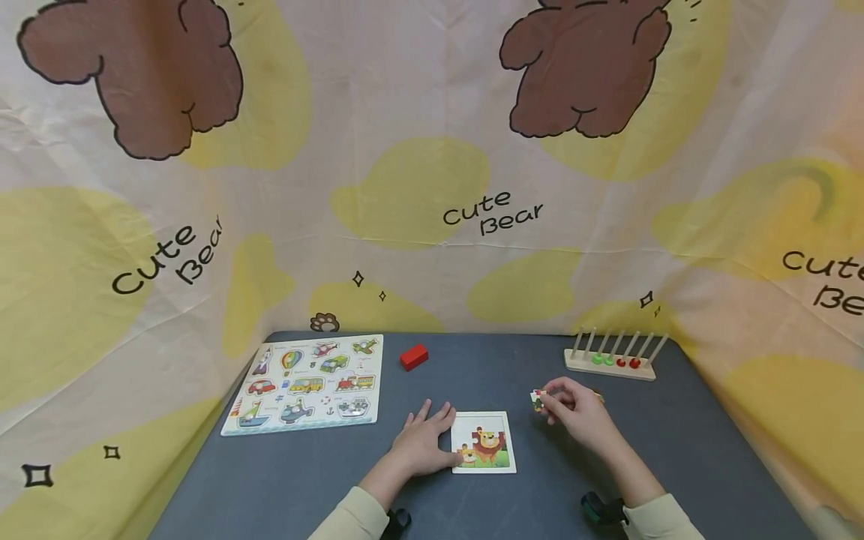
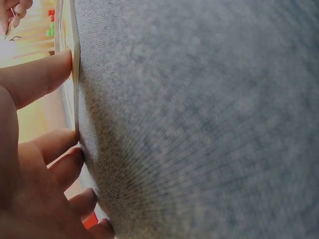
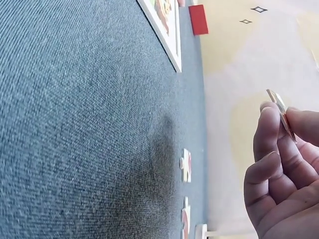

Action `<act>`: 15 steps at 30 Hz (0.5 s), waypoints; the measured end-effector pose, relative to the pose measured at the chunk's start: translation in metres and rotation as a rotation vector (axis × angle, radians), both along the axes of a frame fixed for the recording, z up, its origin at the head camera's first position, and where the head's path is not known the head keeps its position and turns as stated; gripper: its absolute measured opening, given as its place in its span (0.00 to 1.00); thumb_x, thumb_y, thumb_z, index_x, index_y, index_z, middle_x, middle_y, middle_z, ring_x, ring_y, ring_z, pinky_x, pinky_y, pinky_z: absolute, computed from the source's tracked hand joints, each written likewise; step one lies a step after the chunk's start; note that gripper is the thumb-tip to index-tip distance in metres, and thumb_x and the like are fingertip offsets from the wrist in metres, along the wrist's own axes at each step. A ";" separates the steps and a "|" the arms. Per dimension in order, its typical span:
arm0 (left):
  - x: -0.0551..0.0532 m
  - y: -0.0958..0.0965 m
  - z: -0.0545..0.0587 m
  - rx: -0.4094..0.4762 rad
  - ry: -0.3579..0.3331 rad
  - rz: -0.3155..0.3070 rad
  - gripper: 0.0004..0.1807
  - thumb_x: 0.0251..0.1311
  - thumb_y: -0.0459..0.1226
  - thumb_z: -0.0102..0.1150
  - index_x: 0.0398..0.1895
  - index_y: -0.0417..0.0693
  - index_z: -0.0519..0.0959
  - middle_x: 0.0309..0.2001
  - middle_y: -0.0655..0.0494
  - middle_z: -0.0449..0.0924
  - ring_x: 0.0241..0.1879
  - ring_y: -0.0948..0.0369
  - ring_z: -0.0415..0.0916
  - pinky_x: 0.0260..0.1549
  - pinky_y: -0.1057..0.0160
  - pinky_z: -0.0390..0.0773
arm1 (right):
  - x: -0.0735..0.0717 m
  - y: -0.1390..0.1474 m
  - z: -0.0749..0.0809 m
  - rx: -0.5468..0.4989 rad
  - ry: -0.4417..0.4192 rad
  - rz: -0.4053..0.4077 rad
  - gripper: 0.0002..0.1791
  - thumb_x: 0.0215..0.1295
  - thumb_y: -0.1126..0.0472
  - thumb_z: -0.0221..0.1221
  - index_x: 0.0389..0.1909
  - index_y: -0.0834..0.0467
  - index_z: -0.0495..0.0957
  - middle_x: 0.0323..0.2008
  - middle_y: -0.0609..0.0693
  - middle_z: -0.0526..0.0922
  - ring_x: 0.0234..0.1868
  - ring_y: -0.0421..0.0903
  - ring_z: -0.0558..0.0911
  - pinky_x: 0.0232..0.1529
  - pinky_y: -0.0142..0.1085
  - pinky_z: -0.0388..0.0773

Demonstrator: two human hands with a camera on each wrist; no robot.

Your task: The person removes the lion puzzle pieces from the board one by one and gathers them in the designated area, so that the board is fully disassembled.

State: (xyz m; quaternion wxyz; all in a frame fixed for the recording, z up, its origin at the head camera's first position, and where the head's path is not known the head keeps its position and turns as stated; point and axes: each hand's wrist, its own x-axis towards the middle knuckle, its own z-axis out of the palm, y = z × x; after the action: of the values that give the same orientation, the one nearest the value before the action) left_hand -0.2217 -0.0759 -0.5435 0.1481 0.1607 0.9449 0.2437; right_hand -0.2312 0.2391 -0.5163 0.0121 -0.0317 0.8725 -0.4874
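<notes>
A square lion jigsaw with a white frame [image 1: 512, 450] lies flat on the dark grey table. Assembled pieces showing a lion [image 1: 487, 444] and a cub fill its lower and right parts; the upper left is white. My left hand [image 1: 420, 446] rests at the frame's left side, fingers spread, thumb over the lower left corner. In the left wrist view, the thumb [image 2: 37, 77] touches the board's edge. To the right of the frame, my right hand [image 1: 582, 414] pinches a small puzzle piece [image 1: 537, 400] between thumb and fingers, raised above the table in the right wrist view.
Two loose puzzle pieces, one nearer [image 3: 186, 165] and one at the lower edge [image 3: 185, 221], lie beneath the right hand. A vehicle picture board [image 1: 304, 386] is at left, a red block [image 1: 414, 357] behind the frame, and a pegged bead rack [image 1: 610, 364] at back right.
</notes>
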 end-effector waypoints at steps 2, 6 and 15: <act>0.000 0.000 0.000 0.001 0.000 0.001 0.48 0.52 0.56 0.71 0.76 0.53 0.65 0.77 0.56 0.62 0.80 0.46 0.45 0.75 0.37 0.47 | 0.000 0.001 0.000 0.003 0.004 -0.003 0.09 0.72 0.57 0.61 0.47 0.57 0.78 0.34 0.57 0.88 0.32 0.55 0.84 0.23 0.33 0.72; 0.001 0.000 0.000 0.003 0.001 0.004 0.48 0.52 0.56 0.71 0.76 0.52 0.66 0.77 0.56 0.62 0.80 0.46 0.45 0.75 0.37 0.48 | 0.001 0.004 0.000 0.000 0.015 -0.004 0.10 0.71 0.56 0.62 0.47 0.57 0.78 0.33 0.57 0.88 0.31 0.55 0.84 0.22 0.33 0.71; 0.002 0.000 0.001 0.006 0.002 0.005 0.48 0.52 0.56 0.71 0.76 0.52 0.66 0.77 0.56 0.62 0.80 0.46 0.45 0.75 0.37 0.48 | 0.002 0.015 -0.007 -0.003 0.025 -0.003 0.10 0.72 0.59 0.60 0.48 0.60 0.77 0.31 0.56 0.88 0.28 0.48 0.83 0.21 0.32 0.72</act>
State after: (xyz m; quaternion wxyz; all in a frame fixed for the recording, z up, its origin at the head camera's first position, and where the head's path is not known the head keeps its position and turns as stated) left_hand -0.2195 -0.0761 -0.5427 0.1459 0.1589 0.9448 0.2466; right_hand -0.2288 0.2536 -0.5229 0.0003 -0.0365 0.8720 -0.4882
